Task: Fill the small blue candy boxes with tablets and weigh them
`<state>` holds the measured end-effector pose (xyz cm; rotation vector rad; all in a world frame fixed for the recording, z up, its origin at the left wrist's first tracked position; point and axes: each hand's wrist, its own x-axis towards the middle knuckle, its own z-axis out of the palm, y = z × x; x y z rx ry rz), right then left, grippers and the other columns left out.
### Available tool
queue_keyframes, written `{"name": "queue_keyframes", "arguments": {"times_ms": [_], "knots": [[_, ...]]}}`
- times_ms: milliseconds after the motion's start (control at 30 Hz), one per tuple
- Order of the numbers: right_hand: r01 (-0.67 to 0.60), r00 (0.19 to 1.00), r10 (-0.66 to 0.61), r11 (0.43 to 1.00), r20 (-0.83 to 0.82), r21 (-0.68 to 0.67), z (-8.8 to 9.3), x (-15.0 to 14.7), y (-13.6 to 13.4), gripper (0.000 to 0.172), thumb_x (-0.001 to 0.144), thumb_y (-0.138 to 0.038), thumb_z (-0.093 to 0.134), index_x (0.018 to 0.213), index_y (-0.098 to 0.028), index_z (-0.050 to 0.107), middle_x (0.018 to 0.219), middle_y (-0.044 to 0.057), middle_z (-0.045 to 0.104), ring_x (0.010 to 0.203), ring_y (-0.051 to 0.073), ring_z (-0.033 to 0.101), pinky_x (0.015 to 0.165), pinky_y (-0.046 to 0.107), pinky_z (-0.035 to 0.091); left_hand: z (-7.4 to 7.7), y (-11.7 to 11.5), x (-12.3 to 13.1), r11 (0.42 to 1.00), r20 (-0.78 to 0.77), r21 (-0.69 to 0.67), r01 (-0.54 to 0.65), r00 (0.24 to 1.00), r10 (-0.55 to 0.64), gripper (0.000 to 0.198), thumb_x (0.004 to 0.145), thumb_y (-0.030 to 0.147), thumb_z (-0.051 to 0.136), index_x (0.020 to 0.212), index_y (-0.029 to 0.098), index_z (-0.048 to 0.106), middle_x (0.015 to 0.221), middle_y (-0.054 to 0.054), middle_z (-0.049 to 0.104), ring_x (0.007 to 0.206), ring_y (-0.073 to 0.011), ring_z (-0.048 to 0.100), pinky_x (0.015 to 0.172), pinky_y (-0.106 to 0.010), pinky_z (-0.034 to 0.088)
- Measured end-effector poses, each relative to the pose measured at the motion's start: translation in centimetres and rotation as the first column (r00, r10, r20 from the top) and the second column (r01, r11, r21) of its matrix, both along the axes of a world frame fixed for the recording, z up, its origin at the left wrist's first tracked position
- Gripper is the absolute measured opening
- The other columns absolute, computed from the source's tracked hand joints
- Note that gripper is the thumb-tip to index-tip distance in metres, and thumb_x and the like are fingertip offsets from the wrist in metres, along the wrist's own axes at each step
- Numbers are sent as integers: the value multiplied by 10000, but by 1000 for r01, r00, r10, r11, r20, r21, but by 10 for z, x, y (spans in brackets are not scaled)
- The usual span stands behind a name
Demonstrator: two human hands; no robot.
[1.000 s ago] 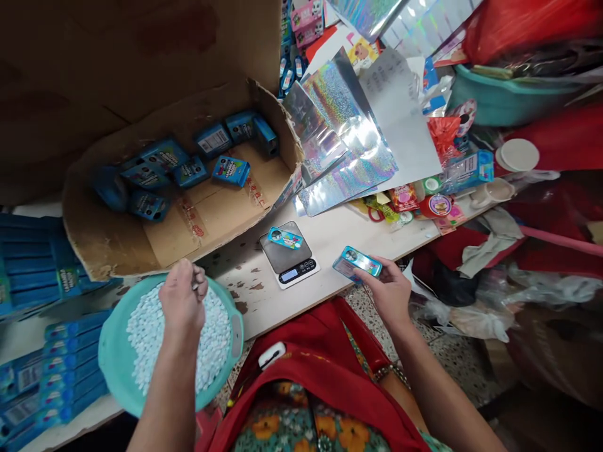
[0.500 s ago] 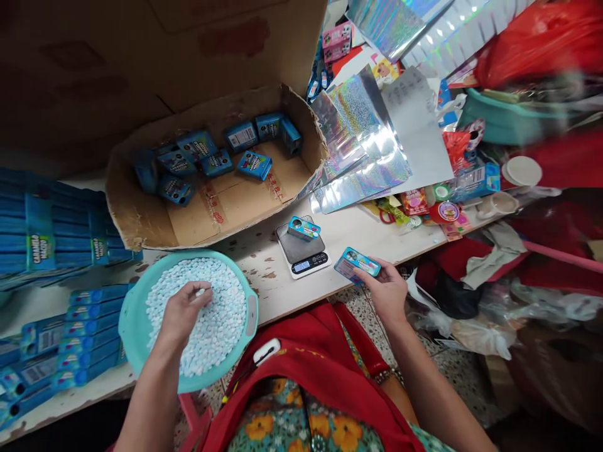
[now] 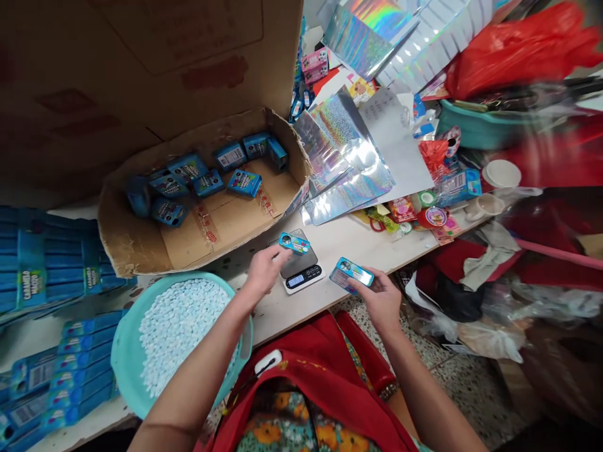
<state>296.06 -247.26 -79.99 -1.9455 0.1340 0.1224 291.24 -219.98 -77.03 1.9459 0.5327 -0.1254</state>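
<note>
My left hand [image 3: 267,270] is at the left edge of a small digital scale [image 3: 305,276], its fingertips pinched together beside a blue candy box [image 3: 294,243] that stands on the scale's plate. Whatever the fingertips hold is too small to make out. In my right hand [image 3: 382,300] is another blue candy box [image 3: 352,272], gripped between thumb and fingers to the right of the scale, over the table's front edge. Under my left forearm sits a turquoise basin [image 3: 123,370] filled with small pale blue and white candies [image 3: 181,333].
A cardboard carton [image 3: 188,254] behind the scale holds several blue boxes. Stacked blue boxes [image 3: 78,370] stand at the left. Shiny holographic sheets [image 3: 348,182] lie right of the carton, with small packets and a cup [image 3: 485,206] further right.
My left hand has left the candies in the basin and moved right, up to the box on the scale. My right hand still holds its box in about the same place.
</note>
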Motion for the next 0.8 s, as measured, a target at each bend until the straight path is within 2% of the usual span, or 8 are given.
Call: {"name": "queue_keyframes", "arguments": {"times_ms": [33, 100, 200, 400, 533, 633, 700, 800], "knots": [[4, 1000, -4, 1000, -3, -1, -1, 2, -1, 491, 590, -381, 831, 1001, -177, 656, 914, 56, 688, 818, 212, 636, 829, 415, 512, -2, -9, 11, 993, 7, 117, 31, 999, -32, 318, 881, 444, 466, 859, 204, 672, 751, -7, 649, 703, -156, 575, 642, -244, 373], [14, 1000, -14, 1000, -7, -11, -1, 5, -2, 495, 593, -387, 828, 1006, -177, 657, 915, 54, 686, 815, 210, 634, 812, 402, 510, -6, -24, 27, 928, -40, 347, 134, 991, -128, 280, 897, 422, 468, 1008, 269, 674, 849, -14, 695, 772, -183, 612, 644, -255, 353], [21, 1000, -21, 999, -6, -28, -1, 9, -3, 490, 600, -394, 822, 1008, -178, 658, 907, 49, 680, 812, 207, 631, 793, 385, 505, -10, -31, 36, 819, -141, 508, 266, 964, -225, 274, 916, 418, 446, 1050, 313, 661, 938, -18, 718, 811, -205, 639, 616, -266, 327], [-34, 999, 35, 999, 20, -34, -2, 17, 1, 452, 630, -396, 802, 996, -178, 653, 919, 54, 675, 853, 214, 624, 817, 392, 497, -15, -8, 35, 783, -165, 606, 141, 985, -49, 343, 946, 443, 372, 1091, 285, 639, 925, -46, 723, 788, -218, 648, 608, -272, 312], [-80, 996, 80, 997, 28, -15, -1, 21, 11, 436, 636, -387, 800, 993, -188, 647, 927, 48, 673, 874, 213, 619, 835, 385, 495, -23, 3, 32, 820, -140, 530, 214, 976, -164, 372, 914, 512, 424, 1171, 311, 603, 940, -43, 719, 794, -213, 648, 620, -265, 331], [-119, 993, 118, 992, 29, 35, 0, 25, 25, 436, 627, -389, 806, 979, -195, 637, 910, 39, 666, 867, 208, 621, 831, 372, 506, -23, 4, 26, 781, -206, 542, 310, 950, -234, 287, 908, 430, 480, 1080, 273, 647, 898, -71, 711, 794, -222, 645, 614, -264, 340], [-163, 986, 160, 983, 35, 87, -3, 27, 38, 446, 619, -388, 811, 977, -196, 627, 905, 33, 659, 859, 201, 623, 827, 367, 512, -18, 6, 14, 765, -227, 569, 303, 951, -208, 266, 919, 377, 467, 1024, 242, 671, 875, -91, 707, 801, -229, 647, 612, -268, 348], [-249, 968, 243, 960, 65, 127, -12, 27, 66, 451, 617, -378, 813, 980, -191, 622, 906, 31, 650, 854, 195, 622, 836, 372, 510, 0, 15, -27, 804, -134, 580, 130, 989, -62, 293, 922, 403, 462, 1020, 249, 691, 936, -77, 720, 855, -217, 655, 642, -267, 385]]}}
